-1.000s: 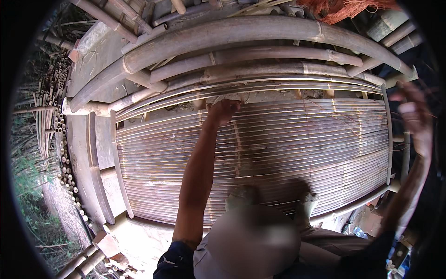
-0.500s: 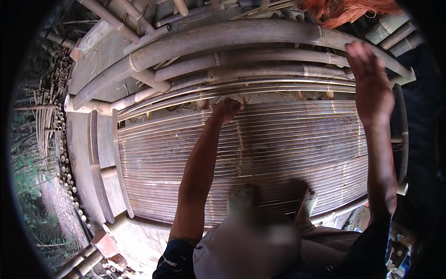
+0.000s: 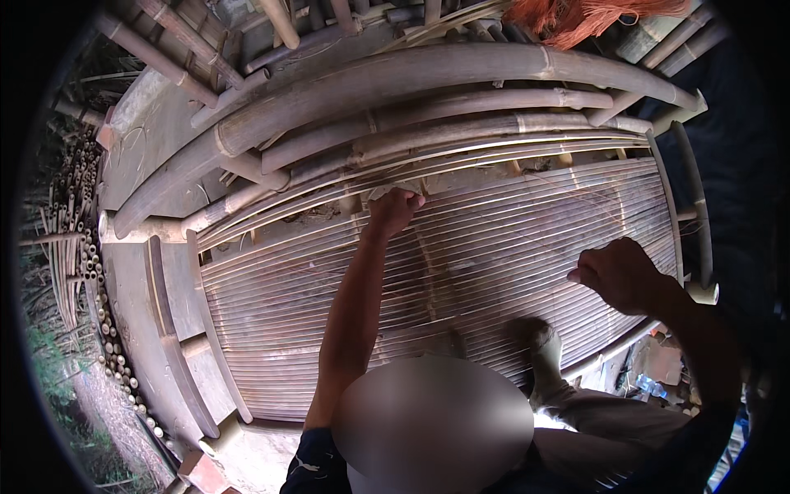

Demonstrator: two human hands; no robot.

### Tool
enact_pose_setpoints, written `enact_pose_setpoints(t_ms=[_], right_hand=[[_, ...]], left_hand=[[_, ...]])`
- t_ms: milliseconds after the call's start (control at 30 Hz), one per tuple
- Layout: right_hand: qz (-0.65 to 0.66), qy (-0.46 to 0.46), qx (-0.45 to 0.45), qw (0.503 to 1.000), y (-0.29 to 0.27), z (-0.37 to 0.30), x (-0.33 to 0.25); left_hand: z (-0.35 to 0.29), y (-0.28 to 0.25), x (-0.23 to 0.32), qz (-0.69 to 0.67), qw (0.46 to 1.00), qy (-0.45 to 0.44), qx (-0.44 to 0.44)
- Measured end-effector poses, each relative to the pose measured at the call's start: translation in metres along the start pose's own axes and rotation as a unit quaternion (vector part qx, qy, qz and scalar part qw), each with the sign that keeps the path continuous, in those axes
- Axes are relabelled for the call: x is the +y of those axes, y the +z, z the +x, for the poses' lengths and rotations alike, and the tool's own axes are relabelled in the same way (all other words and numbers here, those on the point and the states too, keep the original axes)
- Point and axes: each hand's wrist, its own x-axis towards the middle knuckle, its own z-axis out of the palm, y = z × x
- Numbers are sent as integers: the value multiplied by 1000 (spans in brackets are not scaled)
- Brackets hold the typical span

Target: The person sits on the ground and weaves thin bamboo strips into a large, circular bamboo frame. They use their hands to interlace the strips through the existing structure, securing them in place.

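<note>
A bamboo slat bed (image 3: 527, 226) made of many thin parallel strips spreads out below me. My left hand (image 3: 397, 211) is closed at the far edge of the slats, near a crosswise bamboo rib; whatever is in its fingers is too small to make out. Just beyond it run a few long split bamboo strips (image 3: 469, 164), separated by a gap from the slats. Over the right part of the bed, my right hand (image 3: 619, 276) is raised with curled fingers, and what they hold, if anything, is hidden. Thin reddish strands lie across the slats.
A thick bamboo pole (image 3: 395, 76) forms the far rail, with thinner poles beneath it. Orange-red fibre strands (image 3: 568, 20) hang at the far right. My foot (image 3: 545, 350) rests on the slats. Cut bamboo (image 3: 95, 272) is stacked at left. A clear plastic bottle (image 3: 650, 385) lies at lower right.
My right hand has come down and nearer from the far right rail, its stretched fingers now curled. The left hand stays closed at the same edge. The view has tilted slightly.
</note>
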Motion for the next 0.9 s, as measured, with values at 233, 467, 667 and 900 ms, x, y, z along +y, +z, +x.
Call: enact_pose_setpoints(t_ms=[233, 467, 667, 900], right_hand=[[507, -35, 188, 841, 7, -27, 62], [11, 273, 369, 888, 31, -185, 250], [152, 45, 381, 911, 60, -4, 165], [3, -159, 256, 953, 181, 101, 20]], left_hand=[[-38, -12, 19, 88, 991, 99, 20], [-131, -45, 25, 211, 947, 240, -30], [-231, -61, 20, 268, 951, 147, -51], [-253, -91, 68, 245, 965, 86, 40]])
